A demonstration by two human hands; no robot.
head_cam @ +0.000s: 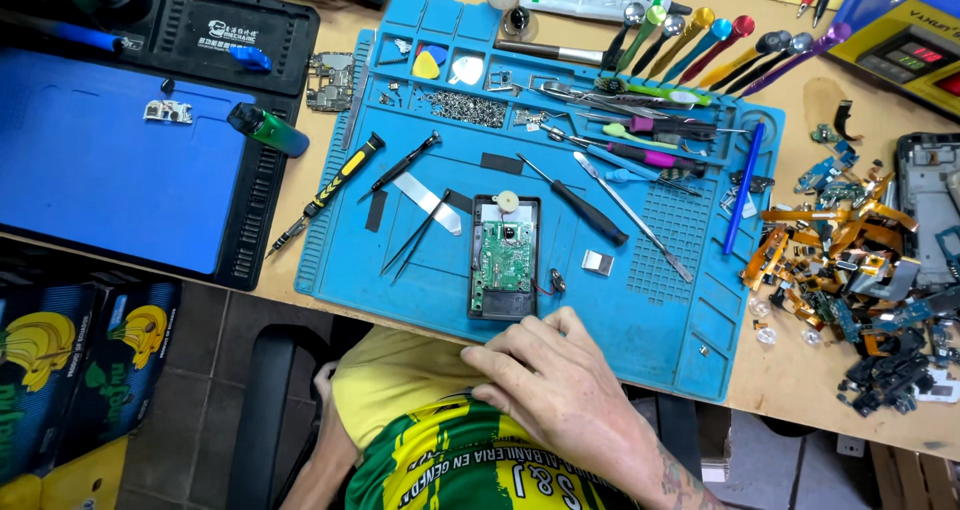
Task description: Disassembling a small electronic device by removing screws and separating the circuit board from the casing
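Observation:
My right hand (560,380) lies palm down on the front edge of the blue silicone work mat (650,310), fingers loosely spread and holding nothing. Just beyond its fingertips sits an opened black device (503,260) with a green circuit board showing and a round buzzer at its top. Black tweezers (418,236) lie to the left of it, and a small metal clip (597,261) to the right. My left hand (324,378) is low beside the chair, under the table edge, mostly hidden.
Screwdrivers (327,190), a metal spudger (632,216) and a blue stick tool (743,188) lie on the mat. A heap of screws (468,108) fills a tray slot. Flex cables and phone parts (850,270) pile at right. A second black and blue mat (100,160) lies at left.

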